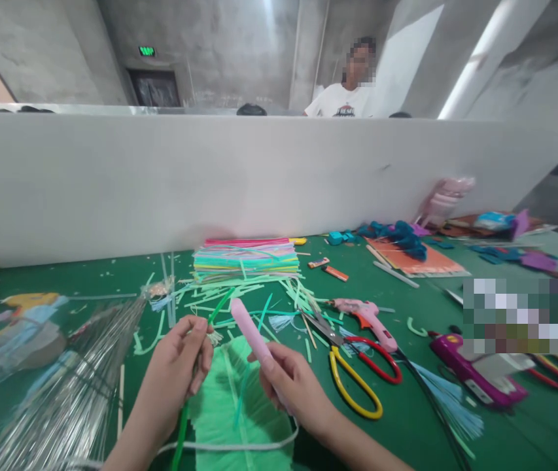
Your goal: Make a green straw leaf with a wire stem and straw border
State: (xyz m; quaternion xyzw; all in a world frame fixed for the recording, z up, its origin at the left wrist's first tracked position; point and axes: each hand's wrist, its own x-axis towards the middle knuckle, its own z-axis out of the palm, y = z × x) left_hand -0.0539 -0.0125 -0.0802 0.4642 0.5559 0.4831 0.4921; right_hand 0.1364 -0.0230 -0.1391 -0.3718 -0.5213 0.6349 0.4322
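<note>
A narrow green strip (220,307) is pinched between the thumb and fingers of my left hand (180,356), one end pointing up and the other hanging below the wrist. My right hand (293,386) is wrapped round a slim pink corded wand (249,330), tip up and leaning left towards the strip. Its white cord (229,447) loops below both hands. Beneath them lies a light green, leaf-like fringed piece (217,409) with a pale line down its middle. Between the left hand and the wand there is a small gap.
Right of my hands are scissors (354,386) with red and yellow handles, a pink glue gun (367,317) and a purple device (475,373). Bundled wires (77,386) lie left. Coloured pipe cleaners (246,258) and cut bits lie before a white partition (239,176). A person (345,98) is beyond it.
</note>
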